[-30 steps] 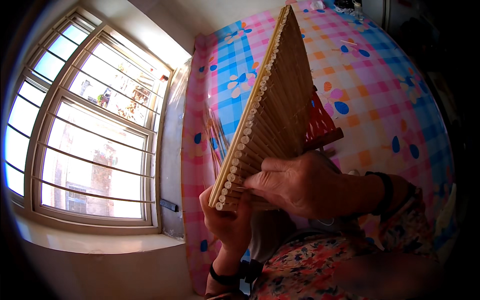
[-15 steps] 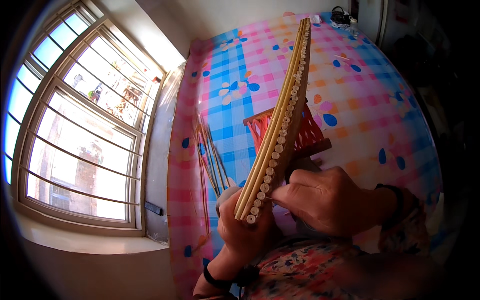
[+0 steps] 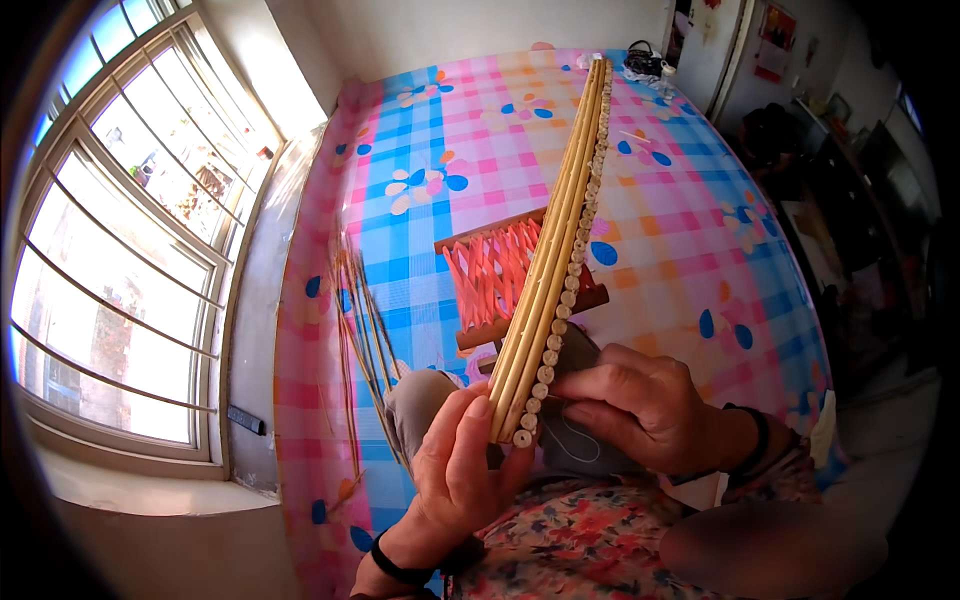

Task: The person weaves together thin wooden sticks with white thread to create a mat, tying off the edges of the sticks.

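A long, narrow mat of pale plant stalks (image 3: 538, 310) stands edge-up and slants away from me. Round cut stalk ends line its right side. My left hand (image 3: 455, 470) grips its near end, thumb and fingers closed around it. Beside the right side of the mat, close to the cut ends, my right hand (image 3: 645, 408) is closed in a pinch. From its fingertips a thin pale thread (image 3: 598, 450) hangs in a loose loop. Whether a needle is also in the pinch cannot be made out.
Beyond my knees stands a wooden stool with red straps (image 3: 490, 275), partly behind the mat. Loose thin stalks (image 3: 365, 325) lie to the left on the checked flowered sheet (image 3: 400, 270). A barred window (image 3: 130, 270) is at left; a black bag (image 3: 642, 58) sits at the far end.
The mat has turned, showing more of its stalk face. My right hand has drawn slightly away from the edge, and a loop of thread now shows. The whole view has shifted.
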